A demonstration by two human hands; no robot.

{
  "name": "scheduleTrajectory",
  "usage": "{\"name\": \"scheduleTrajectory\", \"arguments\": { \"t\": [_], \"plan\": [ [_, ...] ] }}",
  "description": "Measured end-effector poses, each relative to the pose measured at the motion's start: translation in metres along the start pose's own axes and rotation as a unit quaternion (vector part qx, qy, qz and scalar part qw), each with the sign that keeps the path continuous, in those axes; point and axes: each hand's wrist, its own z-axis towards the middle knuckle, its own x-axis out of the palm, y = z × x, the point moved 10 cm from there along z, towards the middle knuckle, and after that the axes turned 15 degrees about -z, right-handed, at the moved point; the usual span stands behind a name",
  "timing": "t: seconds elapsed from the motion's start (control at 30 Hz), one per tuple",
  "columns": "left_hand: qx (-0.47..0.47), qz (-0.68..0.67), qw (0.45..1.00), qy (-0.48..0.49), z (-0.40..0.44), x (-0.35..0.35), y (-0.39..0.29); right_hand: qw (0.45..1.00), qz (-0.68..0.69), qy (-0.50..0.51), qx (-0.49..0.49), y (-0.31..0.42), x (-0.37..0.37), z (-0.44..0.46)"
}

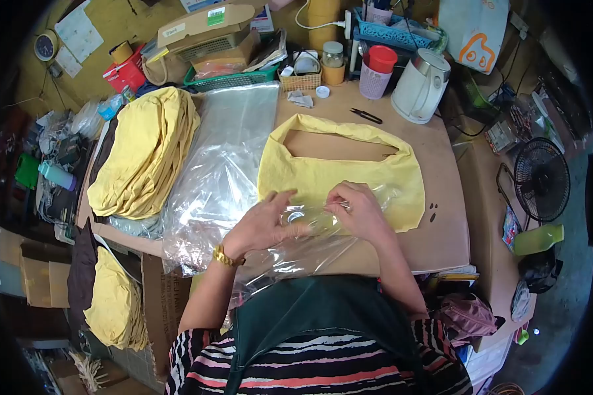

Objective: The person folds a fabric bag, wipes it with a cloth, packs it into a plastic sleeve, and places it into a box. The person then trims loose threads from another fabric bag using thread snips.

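A yellow cloth bag [349, 176] with a wide strap opening lies flat on the brown table. Over its lower part is a clear plastic bag [310, 253], which hangs down toward the green apron. My right hand [356, 209] pinches the clear plastic between thumb and fingers above the cloth. To its left, my left hand [267, 225], with a gold watch at the wrist, has its fingers spread apart beside the plastic. More clear plastic bags [234, 125] lie in a stack to the left of the cloth bag.
A pile of folded yellow bags [141, 151] rests at the table's left. Black thread snips [366, 116], a white kettle [422, 85], a red cup [381, 59] and a green basket [230, 80] stand or lie toward the back. A black fan [541, 179] is at the right.
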Motion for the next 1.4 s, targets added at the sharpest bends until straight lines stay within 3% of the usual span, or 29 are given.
{"name": "scheduleTrajectory", "arguments": {
  "t": [0.03, 0.1, 0.13, 0.23, 0.27, 0.3, 0.33, 0.37, 0.43, 0.5, 0.57, 0.6, 0.63, 0.67, 0.7, 0.73, 0.83, 0.93, 1.07, 1.13, 1.17, 1.23, 1.33, 1.4],
  "plan": [
    [-0.004, 0.0, 1.0, -0.001, 0.0, -0.005, 0.001, 0.991, 0.006, -0.096, -0.088, 0.021, -0.014, -0.003],
    [-0.226, -0.156, 0.949, 0.154, -0.006, 0.016, 0.035, 0.997, -0.01, -0.063, -0.042, 0.023, -0.012, -0.003],
    [-0.228, -0.156, 0.949, 0.151, -0.007, 0.013, 0.037, 0.999, -0.03, -0.03, 0.007, 0.017, -0.007, -0.003],
    [0.023, -0.009, 0.999, -0.022, 0.004, -0.029, 0.008, 0.995, 0.038, 0.026, 0.085, 0.004, 0.004, -0.005],
    [0.097, -0.055, 0.992, -0.067, 0.005, -0.036, -0.002, 0.995, 0.039, 0.029, 0.083, 0.005, 0.006, -0.004],
    [0.094, -0.054, 0.992, -0.069, 0.005, -0.04, -0.006, 0.998, -0.007, -0.051, 0.024, 0.016, -0.008, -0.002],
    [-0.033, -0.087, 0.995, -0.047, 0.008, -0.04, 0.01, 0.989, -0.052, -0.133, -0.037, 0.028, -0.023, -0.003],
    [-0.159, -0.119, 0.98, -0.024, 0.003, -0.037, 0.027, 0.989, -0.052, -0.133, -0.039, 0.03, -0.023, -0.004],
    [-0.145, -0.115, 0.982, -0.03, 0.003, -0.045, 0.02, 0.994, -0.032, -0.079, 0.068, 0.012, -0.02, -0.006],
    [-0.13, -0.11, 0.985, -0.034, 0.005, -0.048, 0.022, 0.996, -0.009, -0.033, 0.08, 0.016, -0.027, -0.003],
    [0.096, -0.009, 0.984, -0.152, 0.005, -0.071, -0.008, 0.995, 0.015, 0.015, 0.093, 0.01, -0.018, -0.001],
    [0.097, -0.009, 0.984, -0.152, 0.004, -0.072, -0.013, 0.996, -0.018, -0.088, -0.016, 0.025, -0.032, 0.003],
    [-0.025, -0.041, 0.992, -0.118, 0.007, -0.068, 0.002, 0.973, -0.051, -0.187, -0.125, 0.043, -0.046, -0.004],
    [-0.146, -0.072, 0.983, -0.082, 0.004, -0.06, 0.021, 0.973, -0.052, -0.188, -0.126, 0.044, -0.044, -0.006],
    [-0.146, -0.072, 0.983, -0.082, 0.001, -0.055, 0.024, 0.984, -0.018, -0.173, -0.042, 0.03, -0.042, -0.006],
    [-0.109, -0.207, 0.967, -0.096, 0.0, -0.049, 0.023, 0.986, 0.017, -0.158, 0.041, 0.015, -0.039, -0.006],
    [0.028, -0.324, 0.928, -0.182, -0.002, -0.052, 0.001, 0.989, 0.014, -0.09, 0.115, -0.001, -0.027, -0.006],
    [-0.12, -0.333, 0.921, -0.162, -0.011, -0.043, 0.034, 0.987, 0.036, -0.115, 0.107, -0.003, -0.027, -0.007],
    [-0.134, -0.374, 0.907, -0.143, -0.013, -0.027, 0.056, 0.986, -0.085, -0.076, 0.118, -0.009, -0.017, -0.008],
    [-0.07, -0.447, 0.867, -0.209, -0.01, -0.034, 0.035, 0.984, 0.066, -0.009, 0.163, -0.018, -0.004, -0.008],
    [-0.047, -0.47, 0.851, -0.229, -0.011, -0.038, 0.031, 0.984, 0.066, -0.009, 0.163, -0.019, -0.001, -0.007],
    [-0.098, -0.396, 0.894, -0.186, -0.016, -0.039, 0.04, 0.973, 0.165, -0.145, 0.076, -0.008, -0.019, -0.003],
    [-0.099, -0.437, 0.874, -0.187, -0.021, -0.039, 0.073, 0.967, 0.144, -0.208, 0.037, 0.0, -0.03, -0.003],
    [-0.11, -0.441, 0.876, -0.163, -0.02, -0.032, 0.079, 0.977, 0.127, -0.161, 0.064, -0.007, -0.021, -0.008]
  ]
}}
